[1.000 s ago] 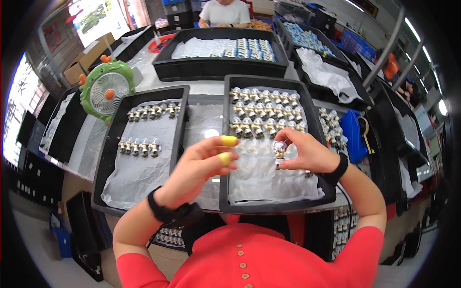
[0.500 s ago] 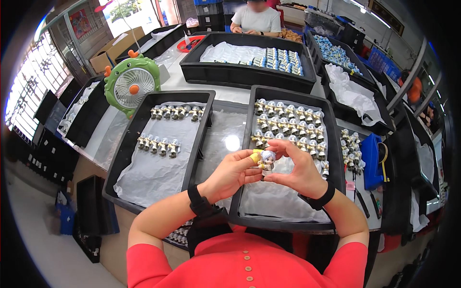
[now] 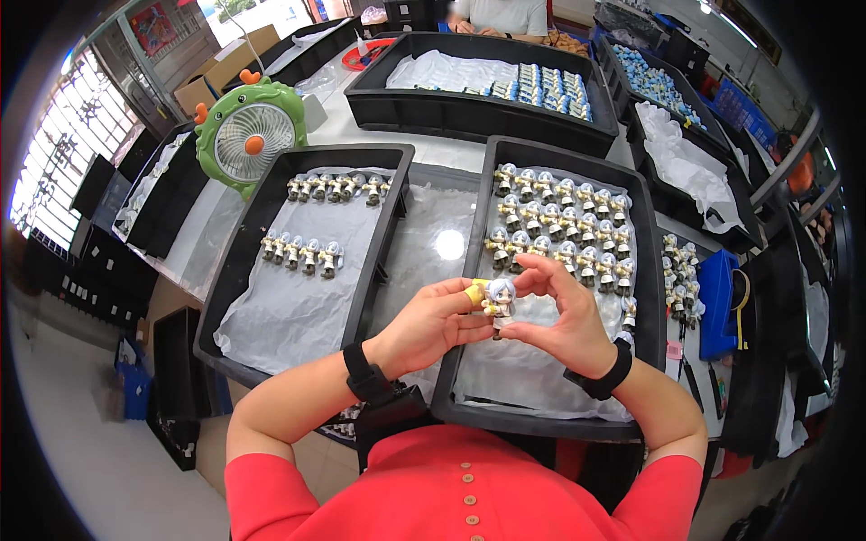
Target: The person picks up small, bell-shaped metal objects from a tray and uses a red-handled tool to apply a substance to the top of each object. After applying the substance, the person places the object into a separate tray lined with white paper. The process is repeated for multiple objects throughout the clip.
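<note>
A small figurine with pale silver hair, a light outfit and dark feet is upright between my hands, above the right tray. My left hand pinches it from its left side, with a yellow cover on one fingertip. My right hand curves around its other side, thumb and forefinger spread apart. The right thumb tip is at the figurine's lower end, and the forefinger is away from its head. Under my hands, the right black tray holds rows of similar figurines on white sheeting.
The left black tray carries two short rows of figurines. A green fan stands behind it. Farther back is a large tray with blue-and-white pieces. A blue bin and loose figurines lie at right. A person sits across the table.
My right forefinger has moved away from the figurine's head, widening the gap to the thumb. My left hand keeps its hold. The whole view has shifted slightly.
</note>
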